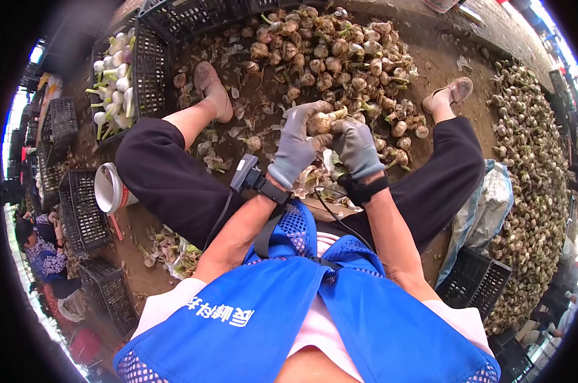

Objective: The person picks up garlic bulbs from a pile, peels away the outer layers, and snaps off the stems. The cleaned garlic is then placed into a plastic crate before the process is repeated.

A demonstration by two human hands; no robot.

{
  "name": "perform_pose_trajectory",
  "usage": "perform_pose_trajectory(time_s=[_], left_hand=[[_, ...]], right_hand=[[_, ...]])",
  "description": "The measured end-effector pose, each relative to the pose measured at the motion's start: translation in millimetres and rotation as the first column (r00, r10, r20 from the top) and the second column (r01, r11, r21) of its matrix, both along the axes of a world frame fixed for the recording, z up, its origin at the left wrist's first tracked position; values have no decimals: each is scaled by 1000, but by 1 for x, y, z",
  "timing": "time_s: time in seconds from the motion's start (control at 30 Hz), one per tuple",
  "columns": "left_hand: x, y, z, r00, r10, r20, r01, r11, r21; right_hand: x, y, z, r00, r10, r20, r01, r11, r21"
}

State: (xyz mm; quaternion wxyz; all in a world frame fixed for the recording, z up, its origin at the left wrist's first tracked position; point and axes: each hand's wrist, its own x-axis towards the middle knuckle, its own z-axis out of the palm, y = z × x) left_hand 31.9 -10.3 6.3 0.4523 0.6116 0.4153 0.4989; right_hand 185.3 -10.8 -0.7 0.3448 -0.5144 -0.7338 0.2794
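A garlic bulb (319, 123) with dry, soil-marked skin is held up between my two gloved hands, its stem pointing right. My left hand (297, 142), in a grey glove, has its fingers curled round the bulb. At the stem end, the fingers of my right hand (358, 148) are closed on it; their inner side is hidden. Just beyond my hands lies a heap of untrimmed garlic (340, 60) on the ground. Below the hands, loose papery garlic skins (311, 179) are scattered between my legs.
At the left stands a black crate (150, 70) holding trimmed white garlic (115, 86). A white bucket (108, 191) is beside my left knee. More black crates line the left side, near another person (43, 246). A long garlic pile (528, 191) and a white sack (484, 198) lie right.
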Motion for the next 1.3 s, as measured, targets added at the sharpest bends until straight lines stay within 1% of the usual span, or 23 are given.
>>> perform_pose_trajectory(time_s=[0.03,0.1,0.17,0.3,0.37,0.4,0.43,0.5,0.57,0.6,0.63,0.67,0.7,0.73,0.77,0.83,0.87,0.9,0.97,1.0,1.1,1.17,1.3], left_hand=[[-2,-1,2,1000,7,16,-5,995,-102],[-7,6,-12,884,142,446,56,914,-402],[-20,3,-13,838,331,435,144,634,-760],[-18,9,-12,740,459,492,298,432,-851],[-25,12,-15,765,388,514,305,485,-820],[-25,13,-7,865,332,376,201,456,-867],[-23,13,-2,938,264,226,94,434,-896],[-13,14,-47,955,83,286,88,840,-536],[-8,14,-27,995,-98,-29,78,910,-408],[-3,6,-30,846,292,-446,-186,946,267],[-4,5,-28,845,295,-447,-186,945,270],[-6,5,-26,938,212,-274,-167,970,179],[-5,2,-12,987,136,-80,-129,988,90],[-3,-1,4,946,92,312,-8,965,-261],[-11,6,-6,935,135,327,-69,976,-205],[-40,7,0,836,153,527,317,650,-691],[-41,8,-3,759,162,631,402,645,-650],[-39,10,-7,759,164,631,402,644,-651],[-29,20,-12,947,191,260,7,793,-609],[-23,24,-20,961,232,149,-155,901,-405],[-7,8,-24,983,156,101,-119,946,-302],[-12,16,-36,883,315,347,-58,809,-585],[-32,9,-20,898,124,423,94,884,-458]], right_hand=[[-5,1,-12,999,-41,29,41,999,4],[-18,-1,-22,976,-62,-210,25,985,-173],[-35,6,-24,688,-450,-570,68,821,-567],[-43,11,-27,934,-290,-210,233,938,-255],[-34,11,-15,640,-358,-680,-22,876,-482],[-20,6,-7,512,-427,-746,-287,733,-616],[-20,1,-10,516,-428,-742,-284,732,-619],[-15,-4,-19,535,-370,-759,-343,727,-595],[-12,-10,-22,487,-310,-816,-363,778,-512],[-12,-8,-27,325,-404,-855,-444,733,-516],[-11,-5,-30,159,-496,-854,-527,689,-498],[-10,-4,-28,159,-496,-854,-529,687,-498],[-7,-3,-22,670,-97,-736,-308,866,-394],[-5,-4,-15,959,180,-218,-211,969,-126],[-5,-5,-7,958,180,-222,-212,969,-128],[-4,-6,12,780,-149,-608,-303,760,-575],[0,-5,14,909,137,-394,-288,890,-353],[-1,-6,15,909,137,-394,-288,889,-356],[-9,-8,17,664,-326,-673,-255,747,-614],[-14,-7,18,661,-329,-675,-252,749,-612],[-35,-7,3,767,-247,-592,-225,761,-609],[-40,-11,-14,946,50,-320,-185,894,-407],[0,5,-7,937,-170,-304,28,907,-421]])
